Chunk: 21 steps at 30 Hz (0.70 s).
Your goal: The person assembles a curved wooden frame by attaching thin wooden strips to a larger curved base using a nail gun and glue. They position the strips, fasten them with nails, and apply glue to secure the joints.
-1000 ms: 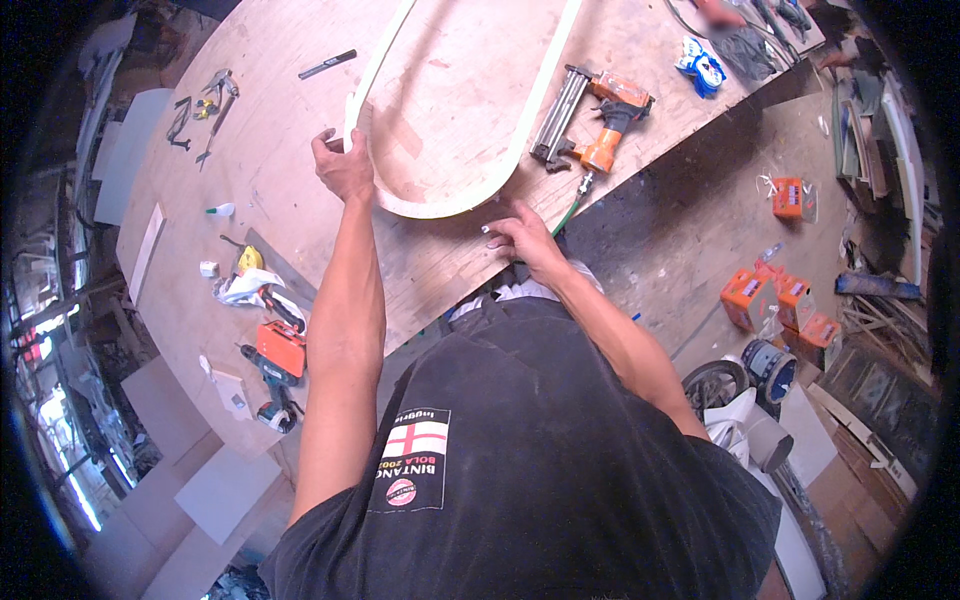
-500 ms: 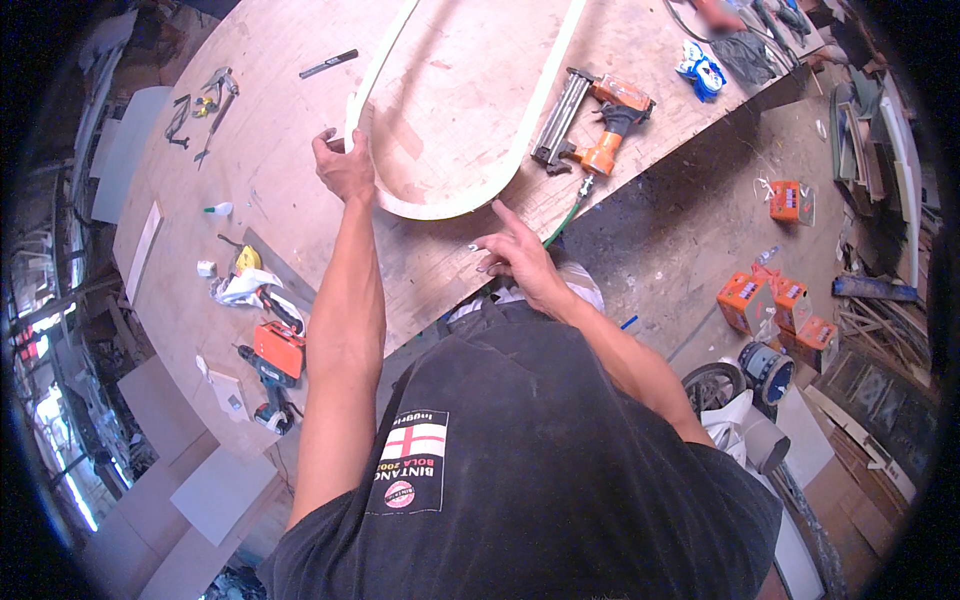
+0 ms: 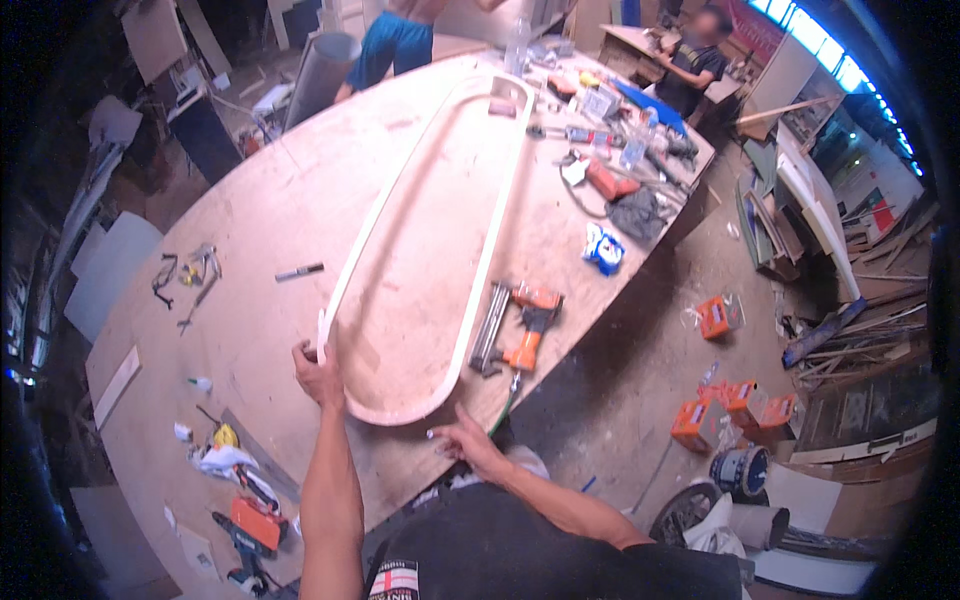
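Observation:
A long, pale oval frame [image 3: 482,262] with rounded ends lies across the worktable, its white upper edge facing up. At its near left side, my left hand [image 3: 320,377] is closed round the frame's wall, thumb and fingers on either side. My right hand [image 3: 470,445] is just off the near right curve, index finger stretched toward the frame and the other fingers loosely bent. A small pale spot shows at its fingertips, too small to make out. Right of the frame, an orange and black nail gun [image 3: 532,328] lies on its side with a green hose attached.
The plywood worktable [image 3: 240,320] carries a marker [image 3: 299,271], clamps [image 3: 190,280], a blue-and-white packet [image 3: 603,249] and an orange power tool [image 3: 257,525]. Tools crowd its far right end. Orange boxes [image 3: 700,424] stand on the floor. One person [image 3: 392,45] stands beyond the table; another [image 3: 695,65] sits far right.
The view has tilted up, so the whole frame, the table's far end and two other people now show. Both hands keep about the same places at the frame.

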### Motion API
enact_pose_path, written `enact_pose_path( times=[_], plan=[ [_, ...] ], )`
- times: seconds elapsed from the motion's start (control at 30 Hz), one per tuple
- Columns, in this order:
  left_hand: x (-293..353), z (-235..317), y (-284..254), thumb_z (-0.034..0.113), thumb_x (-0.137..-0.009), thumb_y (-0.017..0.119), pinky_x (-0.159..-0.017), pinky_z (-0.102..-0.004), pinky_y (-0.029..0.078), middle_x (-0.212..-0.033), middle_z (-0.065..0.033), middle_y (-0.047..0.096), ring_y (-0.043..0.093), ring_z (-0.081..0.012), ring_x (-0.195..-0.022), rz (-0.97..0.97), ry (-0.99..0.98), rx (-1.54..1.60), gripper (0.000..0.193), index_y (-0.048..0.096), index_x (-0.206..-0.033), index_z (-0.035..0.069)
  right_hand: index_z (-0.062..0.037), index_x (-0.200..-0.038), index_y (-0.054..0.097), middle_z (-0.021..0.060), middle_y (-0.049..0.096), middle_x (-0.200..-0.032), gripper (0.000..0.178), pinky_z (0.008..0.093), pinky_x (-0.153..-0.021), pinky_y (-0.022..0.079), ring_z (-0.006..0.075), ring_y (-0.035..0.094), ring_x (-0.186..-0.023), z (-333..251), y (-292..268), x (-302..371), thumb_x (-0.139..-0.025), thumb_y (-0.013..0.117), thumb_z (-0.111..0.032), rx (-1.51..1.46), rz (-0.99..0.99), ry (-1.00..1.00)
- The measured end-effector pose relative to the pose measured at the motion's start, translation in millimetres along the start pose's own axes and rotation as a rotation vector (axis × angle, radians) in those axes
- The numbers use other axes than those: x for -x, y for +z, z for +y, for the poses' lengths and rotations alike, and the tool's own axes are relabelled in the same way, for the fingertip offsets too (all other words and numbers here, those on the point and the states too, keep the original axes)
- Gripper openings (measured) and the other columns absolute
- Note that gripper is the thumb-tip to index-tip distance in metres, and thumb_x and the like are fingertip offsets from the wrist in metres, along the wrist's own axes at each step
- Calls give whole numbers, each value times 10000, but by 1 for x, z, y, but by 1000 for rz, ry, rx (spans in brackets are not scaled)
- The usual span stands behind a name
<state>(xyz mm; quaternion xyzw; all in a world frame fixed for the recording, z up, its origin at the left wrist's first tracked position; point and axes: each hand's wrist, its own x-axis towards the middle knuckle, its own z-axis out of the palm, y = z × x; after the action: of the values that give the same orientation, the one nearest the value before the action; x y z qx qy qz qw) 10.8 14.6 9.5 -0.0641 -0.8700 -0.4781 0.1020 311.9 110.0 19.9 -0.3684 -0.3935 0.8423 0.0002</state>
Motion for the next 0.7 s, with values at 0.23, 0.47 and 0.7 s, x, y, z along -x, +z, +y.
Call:
enact_pose_path(
  times=[0.23, 0.47, 0.7],
  plan=[
    [-5, -6, -10, 185, -839, 777, -749, -432, 556, -866, -160, 727, 709, -305, -778, 45, -40, -31, 409, 618, -1178, 21, -110, -1665, -93, 106, 712, -1191, 936, 289, -776, 579, 163, 698, -902, -4, 25, 14, -1021, 586, -142, 24, -269, 61],
    [-3, -6, -6, 189, -817, 793, -730, -431, 544, -830, -140, 710, 694, -299, -740, 61, -10, -12, 413, 626, -1165, 43, -52, -1622, 125, 92, 718, -1182, 740, 342, -831, 561, 174, 686, -897, 6, 5, -9, -1047, 569, -193, -37, -38, 137],
    [7, -1, -17, 196, -810, 800, -709, -424, 538, -807, -118, 698, 685, -292, -721, 57, -22, -43, 402, 631, -1143, 50, -136, -1282, 394, 120, 703, -1217, 278, 363, -811, 552, 205, 683, -910, 18, 6, -10, -1055, 548, -183, -213, -224, 203]
  ],
)
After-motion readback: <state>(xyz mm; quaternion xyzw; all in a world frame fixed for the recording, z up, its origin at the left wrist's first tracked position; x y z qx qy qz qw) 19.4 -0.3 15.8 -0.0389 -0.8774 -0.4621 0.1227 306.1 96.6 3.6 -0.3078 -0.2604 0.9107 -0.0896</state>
